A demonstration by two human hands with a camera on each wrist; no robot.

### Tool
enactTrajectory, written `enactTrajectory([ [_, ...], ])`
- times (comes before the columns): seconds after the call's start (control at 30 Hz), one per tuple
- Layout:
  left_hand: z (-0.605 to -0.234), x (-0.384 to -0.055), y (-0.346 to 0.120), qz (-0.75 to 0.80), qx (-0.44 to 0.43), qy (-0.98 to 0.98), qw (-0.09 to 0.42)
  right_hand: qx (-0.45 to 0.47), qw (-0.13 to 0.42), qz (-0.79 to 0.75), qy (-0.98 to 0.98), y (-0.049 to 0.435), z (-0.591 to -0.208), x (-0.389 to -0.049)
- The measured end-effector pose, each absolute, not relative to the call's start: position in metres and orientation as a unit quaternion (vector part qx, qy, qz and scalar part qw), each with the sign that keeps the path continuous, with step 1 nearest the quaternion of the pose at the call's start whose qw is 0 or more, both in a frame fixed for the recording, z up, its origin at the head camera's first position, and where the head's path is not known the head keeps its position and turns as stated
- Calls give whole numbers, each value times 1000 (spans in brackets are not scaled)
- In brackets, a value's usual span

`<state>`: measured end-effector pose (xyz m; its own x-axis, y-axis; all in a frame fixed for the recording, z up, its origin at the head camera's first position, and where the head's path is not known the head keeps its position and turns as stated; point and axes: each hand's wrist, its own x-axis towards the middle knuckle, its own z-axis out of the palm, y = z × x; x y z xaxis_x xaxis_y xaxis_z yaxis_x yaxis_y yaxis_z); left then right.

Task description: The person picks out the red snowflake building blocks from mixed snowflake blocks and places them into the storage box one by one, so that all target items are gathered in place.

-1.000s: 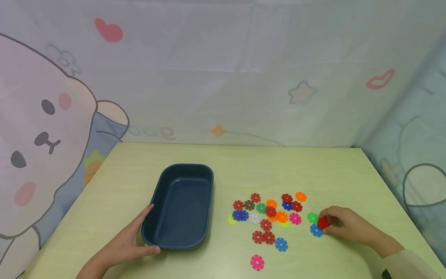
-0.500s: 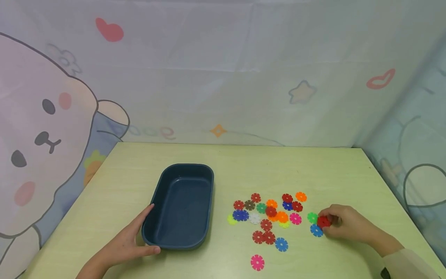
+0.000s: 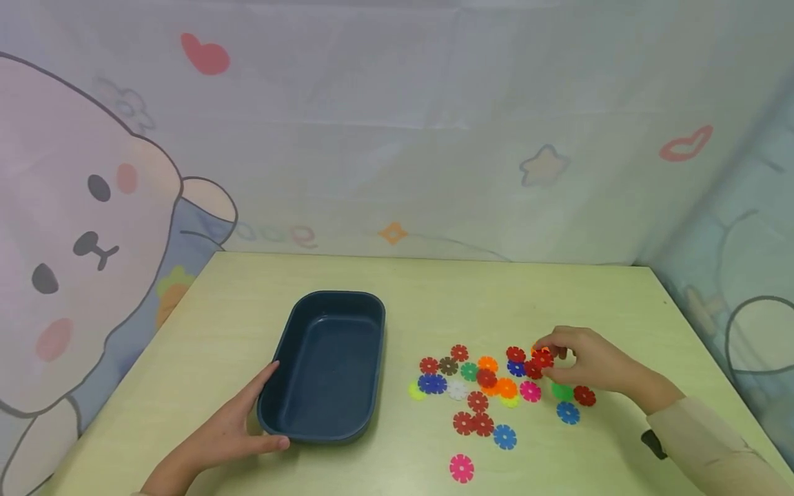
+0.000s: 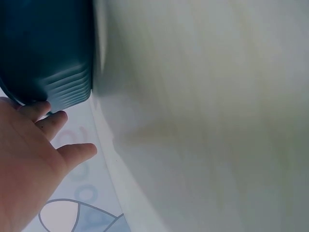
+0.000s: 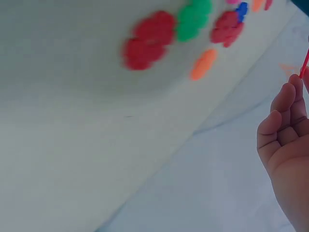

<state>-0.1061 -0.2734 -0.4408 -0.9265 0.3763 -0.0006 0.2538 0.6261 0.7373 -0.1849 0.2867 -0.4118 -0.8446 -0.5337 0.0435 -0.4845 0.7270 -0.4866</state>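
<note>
My right hand (image 3: 586, 358) pinches a red plastic flower-shaped disc (image 3: 543, 357) over other red and orange discs at the back right of the scattered group. In the right wrist view, a thin red edge (image 5: 304, 65) shows at the fingertips. My left hand (image 3: 232, 427) rests against the dark blue tray (image 3: 268, 386), fingers along its left side and thumb by its near left corner. The left wrist view shows fingertips (image 4: 57, 122) at the outer wall of the tray. The tray holds nothing inside.
Several flower discs lie to the right of the tray, including a white disc (image 3: 457, 390), a pink disc (image 3: 462, 468) nearest me and a blue disc (image 3: 567, 413). A red disc (image 3: 584, 395) lies beside a green disc (image 3: 562, 392). A printed curtain (image 3: 397, 138) hangs behind the table (image 3: 434, 289).
My right hand has moved back and left with a red disc in its fingers. Another red disc lies where that hand was. The left hand stays at the tray.
</note>
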Motion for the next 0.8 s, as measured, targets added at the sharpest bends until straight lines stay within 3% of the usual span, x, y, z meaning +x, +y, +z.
enactTrajectory([
  [0.3, -438, -105, -273, 401, 182, 894, 84, -369, 32, -235, 898, 226, -384, -213],
  [0.8, -440, -107, -276, 410, 183, 890, 84, -466, 50, -219, 856, 107, -356, -238],
])
